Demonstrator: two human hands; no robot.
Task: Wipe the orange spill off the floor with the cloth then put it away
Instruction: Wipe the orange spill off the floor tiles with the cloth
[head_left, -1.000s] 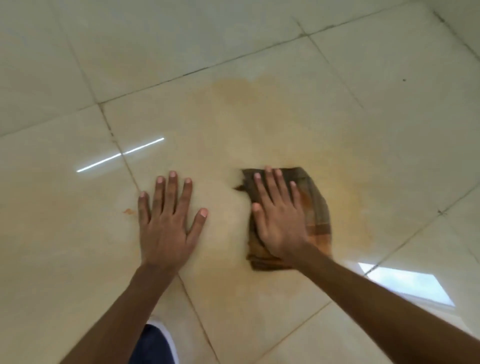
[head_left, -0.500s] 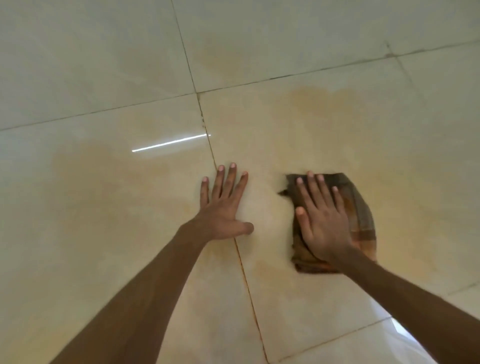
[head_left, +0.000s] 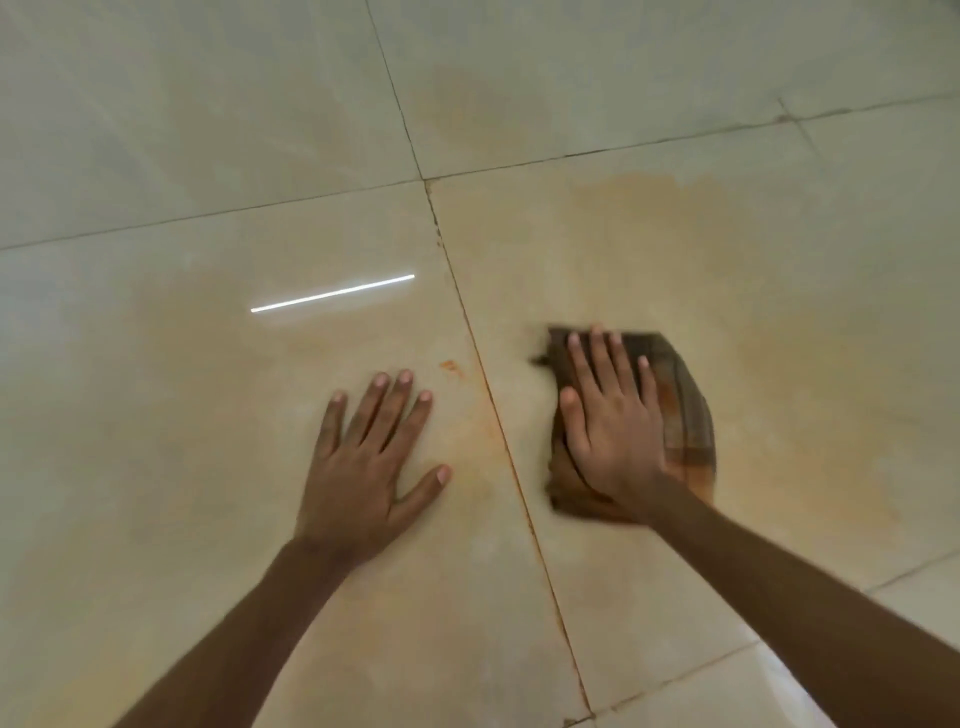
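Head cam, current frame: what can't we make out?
1. Head view: the floor beneath the cloth is covered by it and the right hand.
2. Near edge of the cloth: motion-blurred.
3. Tile under the left hand: covered by the palm.
4. Outline of the orange spill: faint, fades into the tile.
5. Put-away spot: outside the frame.

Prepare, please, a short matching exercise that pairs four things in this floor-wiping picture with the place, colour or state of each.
Column 1
1. left hand
2. right hand
3. cloth
4. light reflection

Column 2
a. brown with orange stains, lying on the floor
b. flat on bare tile, fingers spread
c. thin white streak
d. pressing flat on fabric

Pairs: 1-b, 2-d, 3-a, 4-c
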